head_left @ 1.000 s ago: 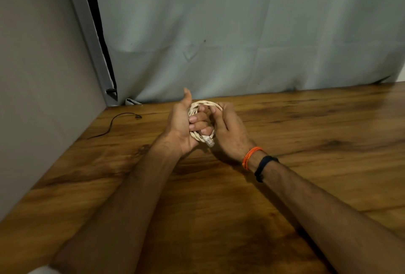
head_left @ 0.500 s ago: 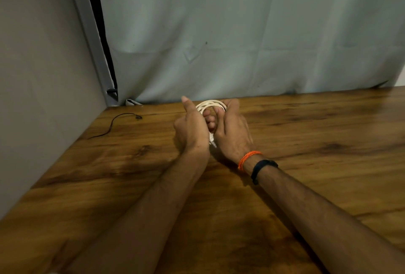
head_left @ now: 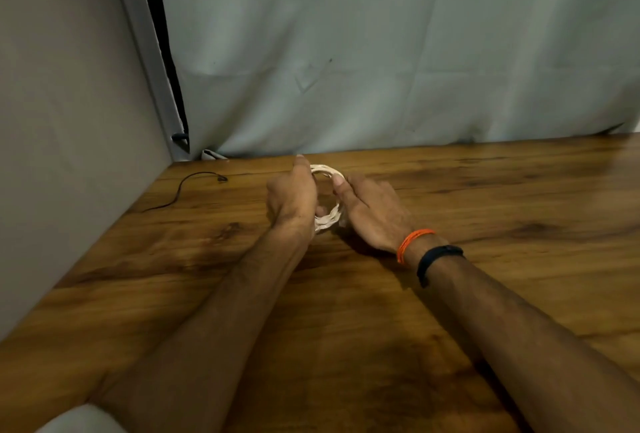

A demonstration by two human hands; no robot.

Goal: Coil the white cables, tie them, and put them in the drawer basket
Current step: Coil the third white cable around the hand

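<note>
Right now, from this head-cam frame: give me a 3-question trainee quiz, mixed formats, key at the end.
1. True or false: the white cable coil lies flat on the wooden table with neither hand touching it.
2. Multiple choice: which wrist carries the orange thread band and the black band? A) left B) right C) both
3. Fill in: a thin ____ wire lies on the table near the far left corner.

Key
1. False: the left hand and right hand both hold the coil, lifted between them.
2. B
3. black
</note>
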